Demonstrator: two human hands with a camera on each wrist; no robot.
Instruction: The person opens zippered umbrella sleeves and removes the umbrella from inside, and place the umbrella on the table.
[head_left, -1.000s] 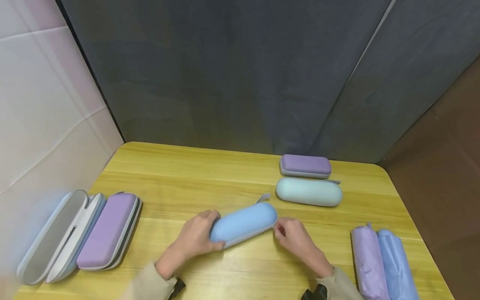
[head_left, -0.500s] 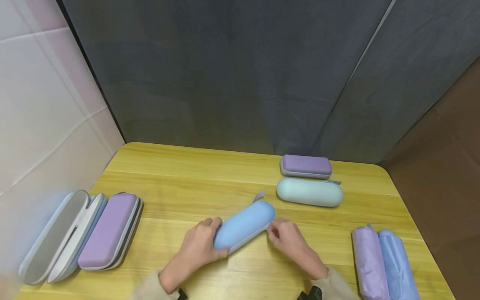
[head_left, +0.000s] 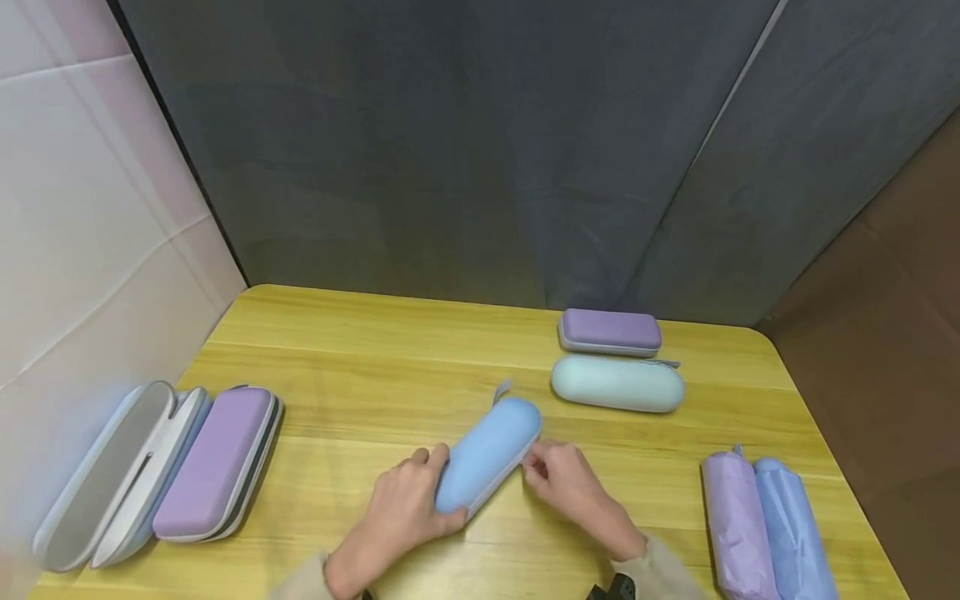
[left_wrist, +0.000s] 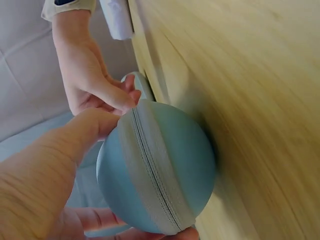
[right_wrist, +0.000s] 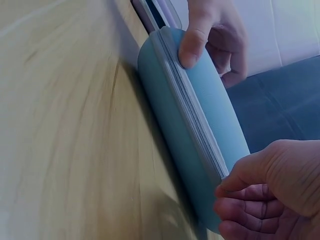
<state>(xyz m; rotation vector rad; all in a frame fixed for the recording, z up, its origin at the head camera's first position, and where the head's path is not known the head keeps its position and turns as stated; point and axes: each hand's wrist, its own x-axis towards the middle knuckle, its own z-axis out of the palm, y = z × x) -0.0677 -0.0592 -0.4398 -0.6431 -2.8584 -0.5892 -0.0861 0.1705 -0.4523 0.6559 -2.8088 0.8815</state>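
Head view | left grip (head_left: 408,504) holds blue case (head_left: 491,454) | right grip (head_left: 566,479) pinches at zipper (right_wrist: 192,107) | sideways tug could swivel case loose

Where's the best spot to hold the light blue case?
Likely its near end, coming from the left: the light blue case lies slanted, and that round end suits the left hand. The zip seam runs along the right, where the right hand pinches.

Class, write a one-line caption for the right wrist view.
Left hand grips a blue case; right hand pinches at its zip.
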